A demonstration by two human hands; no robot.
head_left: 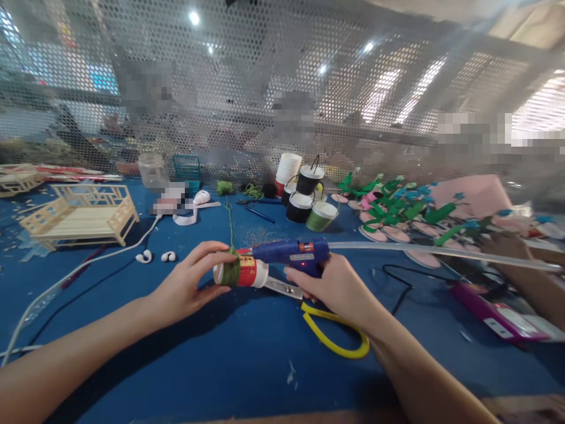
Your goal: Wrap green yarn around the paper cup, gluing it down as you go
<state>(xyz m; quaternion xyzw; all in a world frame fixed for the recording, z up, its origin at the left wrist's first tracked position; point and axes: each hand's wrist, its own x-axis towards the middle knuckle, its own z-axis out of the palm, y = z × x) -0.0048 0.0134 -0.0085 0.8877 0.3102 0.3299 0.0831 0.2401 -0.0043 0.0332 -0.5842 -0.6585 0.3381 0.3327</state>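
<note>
Paper cup [248, 271]: being held sideways over the blue tabletop [247, 365] by the left hand [194, 277].
Glue gun [286, 252]: being gripped by the right hand [342, 285], handle being mostly hidden.
Green yarn [231, 272]: being partly covered by fingertips.

Glue gun [289, 253]: dark blue, red indicator light [303, 264]. Glue stick [441, 251]: translucent white. Cup [261, 273]: white, red panel with yellow print. Yarn wrap [231, 274]: olive green. Curved strip [353, 353]: yellow. Tabletop [247, 353]: deep blue. Miniature bed [83, 219]: pale wood tone. Pails [299, 212]: black and green, white inside. Craft flowers [441, 213]: green and blue, pink bases [394, 234]. Screen [229, 100]: grey, perforated with dots.
</note>
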